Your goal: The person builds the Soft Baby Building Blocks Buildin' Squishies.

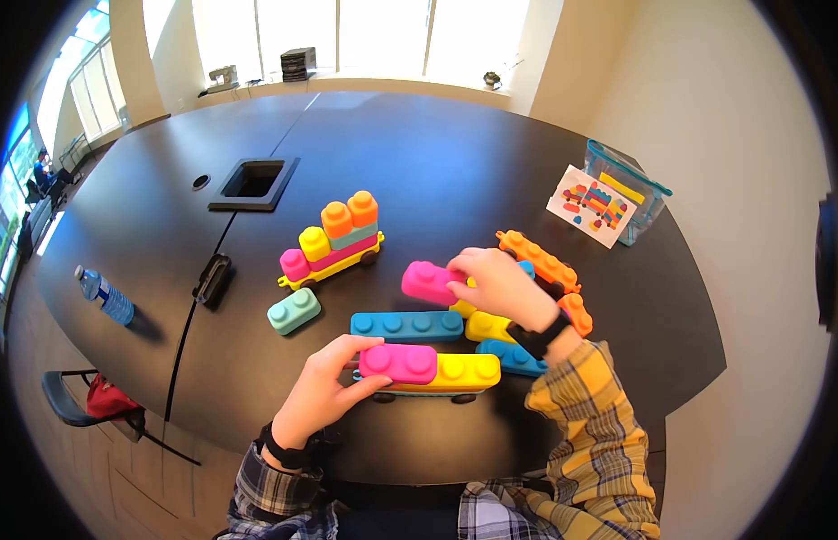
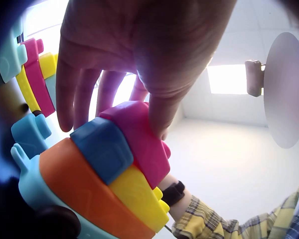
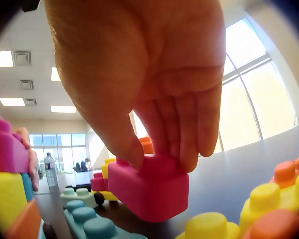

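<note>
My left hand (image 1: 313, 396) grips a pink two-stud block (image 1: 396, 364) between thumb and fingers, at the top left of a small block car. Beside that block is a yellow block (image 1: 469, 370). In the left wrist view, a blue block (image 2: 103, 149) shows under the pink one, above a long orange block (image 2: 84, 181) and a light-blue wheeled base (image 2: 32, 181). My right hand (image 1: 509, 286) pinches another pink block (image 3: 147, 191) by its top, held over the table beyond the long blue block (image 1: 406, 326).
A yellow wheeled car (image 1: 333, 256) with stacked blocks stands at left, a mint block (image 1: 294, 311) before it. Under my right arm lie yellow and blue blocks (image 1: 513, 357); an orange wheeled base (image 1: 538, 261) is beyond. Also here: a picture card (image 1: 592, 205), clear bag (image 1: 651, 220), bottle (image 1: 106, 297).
</note>
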Action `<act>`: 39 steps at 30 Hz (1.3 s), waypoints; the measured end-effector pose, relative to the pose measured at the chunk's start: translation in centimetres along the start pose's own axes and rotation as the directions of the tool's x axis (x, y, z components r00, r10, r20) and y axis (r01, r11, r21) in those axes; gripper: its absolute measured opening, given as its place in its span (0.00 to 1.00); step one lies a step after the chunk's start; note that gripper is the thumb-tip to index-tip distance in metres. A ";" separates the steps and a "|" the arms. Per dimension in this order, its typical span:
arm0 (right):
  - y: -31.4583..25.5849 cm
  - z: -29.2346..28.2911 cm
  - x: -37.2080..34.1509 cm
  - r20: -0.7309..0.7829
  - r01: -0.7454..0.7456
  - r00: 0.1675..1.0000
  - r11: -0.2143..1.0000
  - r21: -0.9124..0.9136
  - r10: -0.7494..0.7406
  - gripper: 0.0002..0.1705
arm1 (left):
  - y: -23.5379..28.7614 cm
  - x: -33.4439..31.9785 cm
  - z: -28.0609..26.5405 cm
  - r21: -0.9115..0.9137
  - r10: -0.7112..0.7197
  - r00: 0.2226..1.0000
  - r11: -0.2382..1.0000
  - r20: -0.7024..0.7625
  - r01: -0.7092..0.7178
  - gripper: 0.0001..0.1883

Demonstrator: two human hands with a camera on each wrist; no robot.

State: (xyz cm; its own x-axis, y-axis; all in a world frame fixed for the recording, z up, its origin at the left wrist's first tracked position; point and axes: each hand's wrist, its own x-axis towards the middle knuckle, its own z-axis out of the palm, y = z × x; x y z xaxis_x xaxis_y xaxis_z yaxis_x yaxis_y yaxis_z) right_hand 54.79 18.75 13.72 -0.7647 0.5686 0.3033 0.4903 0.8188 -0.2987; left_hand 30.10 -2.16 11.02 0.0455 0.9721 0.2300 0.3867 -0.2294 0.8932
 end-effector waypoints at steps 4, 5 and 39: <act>-2.4 -3.6 -4.0 -0.115 0.016 0.993 0.988 0.157 0.002 0.12 | -0.2 0.0 0.0 0.036 0.055 0.998 0.998 -0.013 -0.054 0.25; -3.4 -4.2 -5.2 -0.145 0.020 0.989 0.978 0.209 0.011 0.12 | -0.2 0.0 0.0 0.031 0.056 0.998 0.998 -0.009 -0.056 0.25; -7.6 -1.1 -11.4 -0.052 -0.038 0.996 0.910 0.412 0.065 0.26 | -0.1 0.0 0.1 0.034 0.003 1.000 0.999 -0.014 -0.003 0.25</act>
State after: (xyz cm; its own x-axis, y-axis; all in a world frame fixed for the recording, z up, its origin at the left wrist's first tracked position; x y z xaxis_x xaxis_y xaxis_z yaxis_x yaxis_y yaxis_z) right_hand 60.30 6.11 13.55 -0.7081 0.6242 0.3302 0.3031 0.6910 -0.6563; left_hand 30.17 -2.12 10.86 0.0335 0.9706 0.2385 0.4178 -0.2304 0.8789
